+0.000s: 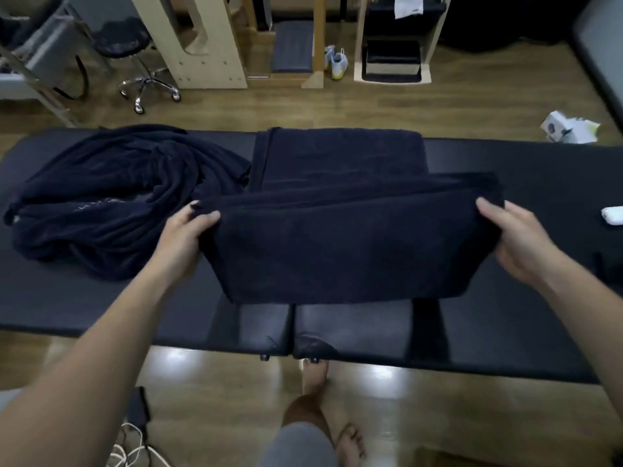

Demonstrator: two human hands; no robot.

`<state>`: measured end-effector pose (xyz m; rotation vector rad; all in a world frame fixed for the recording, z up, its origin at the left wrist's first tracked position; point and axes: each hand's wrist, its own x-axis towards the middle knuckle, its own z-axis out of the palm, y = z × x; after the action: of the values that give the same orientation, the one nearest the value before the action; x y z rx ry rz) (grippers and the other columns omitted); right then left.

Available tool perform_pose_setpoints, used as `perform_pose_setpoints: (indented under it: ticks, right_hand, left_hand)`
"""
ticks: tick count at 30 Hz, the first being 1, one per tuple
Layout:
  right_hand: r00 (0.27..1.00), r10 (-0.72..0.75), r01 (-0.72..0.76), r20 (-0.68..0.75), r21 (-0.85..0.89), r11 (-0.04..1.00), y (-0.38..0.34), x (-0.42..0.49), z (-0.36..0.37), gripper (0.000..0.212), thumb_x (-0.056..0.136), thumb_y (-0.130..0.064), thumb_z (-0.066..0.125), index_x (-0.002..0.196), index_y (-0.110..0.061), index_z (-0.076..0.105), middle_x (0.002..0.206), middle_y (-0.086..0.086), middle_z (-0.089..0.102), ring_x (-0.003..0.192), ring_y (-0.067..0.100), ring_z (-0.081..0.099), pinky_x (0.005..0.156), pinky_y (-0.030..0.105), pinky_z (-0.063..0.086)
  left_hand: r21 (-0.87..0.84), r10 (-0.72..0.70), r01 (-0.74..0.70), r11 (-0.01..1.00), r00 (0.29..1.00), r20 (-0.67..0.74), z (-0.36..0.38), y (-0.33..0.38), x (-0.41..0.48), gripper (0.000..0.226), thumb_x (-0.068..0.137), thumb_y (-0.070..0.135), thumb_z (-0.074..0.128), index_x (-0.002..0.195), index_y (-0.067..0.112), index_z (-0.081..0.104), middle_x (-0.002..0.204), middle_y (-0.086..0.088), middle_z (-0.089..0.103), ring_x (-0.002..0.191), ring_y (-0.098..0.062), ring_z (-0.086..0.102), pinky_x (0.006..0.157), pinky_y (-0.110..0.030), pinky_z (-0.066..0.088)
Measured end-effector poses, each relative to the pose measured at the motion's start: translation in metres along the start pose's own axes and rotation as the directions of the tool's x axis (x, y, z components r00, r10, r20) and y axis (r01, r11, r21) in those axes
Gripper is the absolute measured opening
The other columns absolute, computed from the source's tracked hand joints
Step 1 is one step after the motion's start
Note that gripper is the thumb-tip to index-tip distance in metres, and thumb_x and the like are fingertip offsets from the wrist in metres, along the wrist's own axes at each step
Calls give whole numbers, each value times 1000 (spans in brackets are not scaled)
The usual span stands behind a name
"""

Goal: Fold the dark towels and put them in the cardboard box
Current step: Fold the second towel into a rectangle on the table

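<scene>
A dark navy towel (340,237) lies partly folded across the black padded table (101,308), its near part lifted into a doubled flap. My left hand (188,230) grips the flap's left edge, thumb on top. My right hand (515,241) grips the right edge the same way. The far part of the towel lies flat toward the table's back edge. A heap of unfolded dark towels (108,200) sits on the table to the left. No cardboard box is in view.
A small white object (613,215) lies at the table's right edge. Beyond the table are a wheeled stool (141,62), wooden frames, a pair of shoes (335,64) and a white packet (569,128) on the wood floor. Cables lie by my feet.
</scene>
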<state>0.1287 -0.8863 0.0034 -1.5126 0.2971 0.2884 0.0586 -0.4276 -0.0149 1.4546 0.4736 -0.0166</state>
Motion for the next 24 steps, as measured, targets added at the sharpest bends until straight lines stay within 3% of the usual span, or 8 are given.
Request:
perform_pose_setpoints:
  ticks: [5, 9, 12, 15, 17, 20, 22, 24]
  right_hand:
    - [931, 356, -357, -81, -407, 841, 90, 48, -2, 41, 84, -36, 72, 119, -17, 64, 116, 1, 68, 97, 14, 65, 74, 28, 49]
    - [902, 391, -433, -185, -395, 810, 116, 55, -4, 33, 85, -24, 74, 115, -15, 65, 103, -3, 70, 89, 14, 67, 69, 30, 51]
    - [908, 392, -419, -150, -385, 823, 111, 53, -6, 40, 83, -24, 75, 121, -14, 66, 106, 1, 73, 93, 17, 69, 75, 30, 56]
    - [905, 402, -424, -138, -230, 876, 113, 37, -14, 83, 47, -58, 88, 118, -22, 66, 111, -3, 74, 99, 16, 71, 85, 32, 58]
    - [900, 420, -436, -119, -240, 867, 124, 22, -19, 100, 34, -69, 87, 121, -27, 64, 111, -8, 74, 102, 12, 70, 89, 33, 58]
    - [882, 451, -472, -138, -268, 840, 137, 14, -20, 62, 66, -52, 83, 120, -26, 64, 105, -13, 74, 105, 16, 68, 83, 29, 52]
    - [896, 406, -444, -179, -326, 835, 136, 17, -17, 25, 91, -27, 67, 116, -30, 64, 99, -17, 74, 105, 15, 66, 79, 25, 51]
    - [923, 340, -386, -181, -434, 814, 135, 22, -15, 20, 96, -29, 60, 111, -42, 62, 108, -18, 70, 109, 15, 64, 90, 35, 52]
  left_hand:
    - [274, -328, 320, 907, 945, -19, 18, -83, 78, 33, 92, 33, 69, 119, 15, 61, 120, -4, 68, 108, -19, 65, 105, -41, 49]
    - [324, -333, 326, 888, 942, -36, 20, -97, 97, 20, 88, 12, 74, 108, 16, 70, 105, 0, 75, 102, -22, 70, 95, -39, 56]
    - [154, -279, 271, 950, 960, 32, 24, -75, 100, 21, 92, 7, 67, 110, 18, 71, 107, 1, 76, 105, -21, 71, 85, -29, 58]
    - [-5, -284, 285, 958, 956, 73, 24, -75, 94, 26, 94, 19, 65, 119, 16, 65, 121, -3, 71, 114, -21, 66, 96, -34, 55]
    - [35, -440, 439, 898, 894, 83, 19, -86, 82, 42, 81, 40, 79, 112, 15, 67, 121, -9, 71, 120, -31, 63, 103, -43, 50]
    - [245, -609, 571, 784, 784, 121, 13, -92, 64, 45, 77, 41, 81, 108, 8, 72, 112, -11, 75, 111, -32, 68, 92, -40, 55]
    - [300, -607, 554, 777, 785, 123, 8, -93, 52, 27, 91, 23, 68, 114, 8, 70, 110, -8, 76, 106, -28, 71, 82, -31, 57]
    - [208, -594, 562, 800, 792, 144, 4, -91, 35, 26, 98, 22, 57, 122, 16, 66, 117, -2, 74, 109, -21, 70, 88, -33, 54]
